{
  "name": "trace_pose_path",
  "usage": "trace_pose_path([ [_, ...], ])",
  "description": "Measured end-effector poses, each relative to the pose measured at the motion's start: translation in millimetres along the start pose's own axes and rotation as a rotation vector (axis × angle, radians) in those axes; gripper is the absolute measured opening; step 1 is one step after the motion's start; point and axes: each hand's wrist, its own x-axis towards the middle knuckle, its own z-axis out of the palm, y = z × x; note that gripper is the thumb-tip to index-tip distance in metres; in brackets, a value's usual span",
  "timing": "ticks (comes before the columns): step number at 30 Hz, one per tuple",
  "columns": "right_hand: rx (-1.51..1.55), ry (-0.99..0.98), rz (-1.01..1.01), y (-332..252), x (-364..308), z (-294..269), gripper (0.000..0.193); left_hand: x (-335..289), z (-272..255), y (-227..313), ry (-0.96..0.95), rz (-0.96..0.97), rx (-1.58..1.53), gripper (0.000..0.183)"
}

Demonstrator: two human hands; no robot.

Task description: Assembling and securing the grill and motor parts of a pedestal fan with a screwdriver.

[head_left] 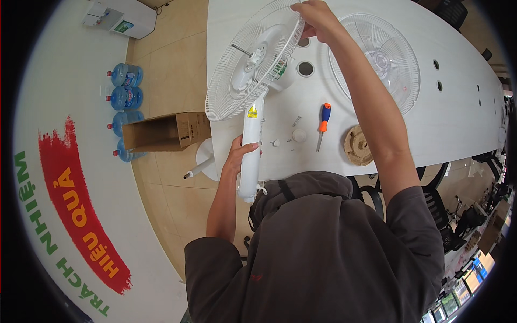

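A white electric fan, its column (pixel 250 161) tilted, hangs in my two hands over the table's left edge. My left hand (pixel 237 156) is wrapped round the column below a yellow warning label. At the top, my right hand (pixel 316 20) pinches the rim of the rear wire grille (pixel 226 89). A bare metal shaft (pixel 242 51) sticks out of the motor at the grille's middle; no blade is on it. On the table lie the front grille with clear blades (pixel 406 64), a blue-and-orange screwdriver (pixel 325 119), a small white round cap (pixel 299 135) and several small screws (pixel 297 121).
The white table (pixel 458 129) has round cable holes. A brown moulded-pulp piece (pixel 357 146) lies near its front edge. Left on the floor are an open cardboard box (pixel 156 134), a white round base with a pole (pixel 199 168) and several blue water bottles (pixel 128 98). Black chairs (pixel 439 207) stand at right.
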Motion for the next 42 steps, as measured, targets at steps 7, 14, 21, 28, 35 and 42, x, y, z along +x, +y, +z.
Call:
trace_pose_path([
  [7, -0.037, 0.065, -0.049, -10, 3, 9, 0.047, -2, 1, 5, -0.063, 0.024, -0.113, 0.057],
  [14, -0.161, 0.152, -0.038, -9, 4, 4, 0.041, -4, 6, 13, -0.026, -0.025, 0.003, 0.057],
  [21, -0.351, 0.276, 0.047, 3, 19, 3, 0.035, -2, 24, 6, 0.200, 0.130, 0.456, 0.063],
  [28, -0.497, 0.376, -0.143, 31, 62, -9, 0.044, -6, 34, 2, 0.550, 0.146, 1.173, 0.071],
  [35, -0.393, 0.269, 0.085, 20, 57, -14, 0.043, -11, 38, 15, 0.683, 0.169, 1.307, 0.072],
  [42, -0.035, 0.280, 0.096, 42, 79, -24, 0.042, 3, 44, 22, 0.735, 0.186, 1.270, 0.074],
])
